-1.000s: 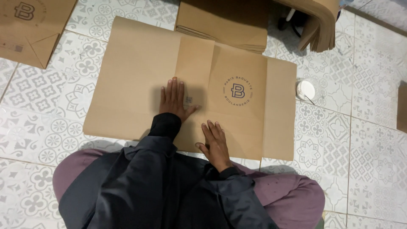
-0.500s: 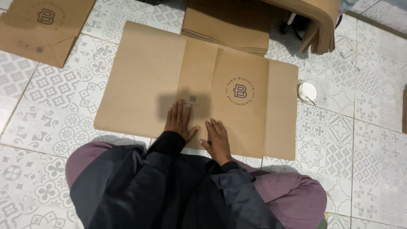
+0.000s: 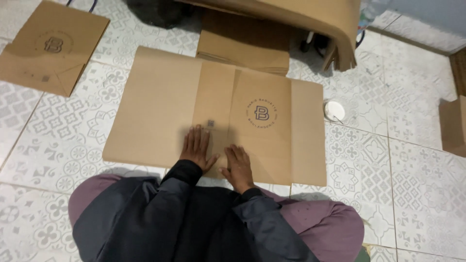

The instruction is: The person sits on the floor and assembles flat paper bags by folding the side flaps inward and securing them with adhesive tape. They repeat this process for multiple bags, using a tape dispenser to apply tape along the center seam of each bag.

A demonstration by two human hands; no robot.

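Change: both hands have drawn close together near the sheet's near edge | left hand (image 3: 196,150) flat, fingers spread, holding nothing | right hand (image 3: 238,166) flat likewise | brown paper sheet (image 3: 160,106) lies unfolded on tiled floor (image 3: 388,184), under both palms

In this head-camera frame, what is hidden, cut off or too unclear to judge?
- Near edge of the flat paper sheet: covered by the left hand, the right hand and the dark sleeves.
- Folded stack: its far part sits under the draped sheets, which the top edge cuts off.
- White round thing: too small to identify.
- Brown piece: cut off by the right edge.
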